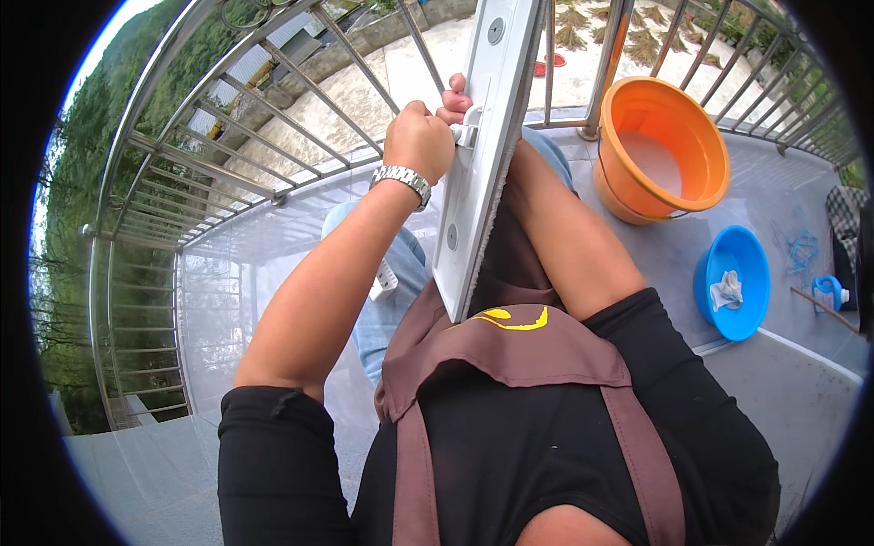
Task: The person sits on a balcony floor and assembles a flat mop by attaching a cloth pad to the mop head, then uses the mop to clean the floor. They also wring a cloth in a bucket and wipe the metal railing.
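A flat mop head (462,205) with a grey-white plastic plate is held up on its edge in front of my chest, its fabric pad facing right. My left hand (418,145), with a metal-band watch at the wrist, is closed at the white pivot joint (467,136) in the middle of the plate. Fingers of my right hand (456,101) curl around the plate beside the joint; the rest of that hand is hidden behind the mop head. A small white slotted plastic piece (384,281) shows by my left leg.
A metal railing (328,95) curves around the tiled balcony. On the floor at the right are an orange bucket (614,153) with cloudy liquid, a blue basin (751,273) holding a cloth (726,291), a blue-capped jug (827,292), a stick (825,307) and tangled blue cord (801,249).
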`<action>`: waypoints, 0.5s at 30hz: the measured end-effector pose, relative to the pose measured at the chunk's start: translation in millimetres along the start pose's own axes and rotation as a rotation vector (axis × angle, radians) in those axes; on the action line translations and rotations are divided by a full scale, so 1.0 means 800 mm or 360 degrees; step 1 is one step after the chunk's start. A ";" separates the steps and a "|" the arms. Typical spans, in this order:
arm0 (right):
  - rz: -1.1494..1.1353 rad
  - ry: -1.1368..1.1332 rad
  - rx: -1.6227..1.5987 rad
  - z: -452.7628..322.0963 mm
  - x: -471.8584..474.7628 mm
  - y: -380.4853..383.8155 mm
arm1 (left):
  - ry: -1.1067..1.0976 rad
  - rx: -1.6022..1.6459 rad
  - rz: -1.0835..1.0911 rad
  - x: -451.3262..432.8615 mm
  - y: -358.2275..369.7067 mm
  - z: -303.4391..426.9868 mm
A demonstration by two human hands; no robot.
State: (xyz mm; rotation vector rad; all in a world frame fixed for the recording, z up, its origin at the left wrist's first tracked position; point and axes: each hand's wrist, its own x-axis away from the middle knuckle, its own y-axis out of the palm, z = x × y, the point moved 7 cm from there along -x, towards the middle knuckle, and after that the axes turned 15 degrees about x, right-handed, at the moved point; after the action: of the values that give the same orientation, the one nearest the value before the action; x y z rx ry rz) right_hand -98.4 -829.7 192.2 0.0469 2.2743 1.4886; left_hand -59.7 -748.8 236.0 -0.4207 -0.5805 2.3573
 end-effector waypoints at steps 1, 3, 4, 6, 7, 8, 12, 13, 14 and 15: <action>0.0096 -0.0015 -0.0121 0.002 0.006 -0.007 | 0.0025 -0.0012 0.0020 0.001 0.002 0.002; 0.0307 -0.0037 -0.0052 -0.002 0.012 -0.021 | 0.0072 -0.0049 0.0049 0.004 0.005 0.014; 0.0490 -0.0060 0.0184 -0.008 0.014 -0.032 | 0.0053 -0.0034 0.0029 0.007 0.003 0.019; 0.0890 -0.0068 0.0645 -0.013 0.023 -0.027 | -0.0139 0.0066 0.0003 0.015 -0.005 0.021; 0.1116 -0.0090 0.0642 -0.011 0.039 0.008 | -0.0233 0.0123 -0.0013 0.013 -0.007 0.018; 0.1105 -0.0117 0.0675 -0.014 0.036 0.011 | -0.0285 0.0207 -0.0103 0.008 -0.007 0.015; 0.1165 -0.0174 0.0712 -0.028 0.034 -0.007 | -0.0340 0.0501 -0.0249 0.000 0.009 0.020; 0.1205 -0.0152 0.0722 -0.029 0.036 -0.006 | -0.0302 0.0514 -0.0246 0.000 0.008 0.018; 0.1245 -0.0128 0.0731 -0.028 0.036 -0.006 | -0.0265 0.0527 -0.0243 0.002 0.007 0.018; 0.1295 -0.0105 0.0752 -0.031 0.039 -0.004 | -0.0229 0.0555 -0.0246 0.005 0.009 0.018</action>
State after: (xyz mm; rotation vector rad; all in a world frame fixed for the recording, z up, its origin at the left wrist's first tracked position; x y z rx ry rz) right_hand -135.1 -844.5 187.3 1.2584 2.6312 1.1704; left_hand -72.3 -755.3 243.8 -0.0469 -0.2461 2.2903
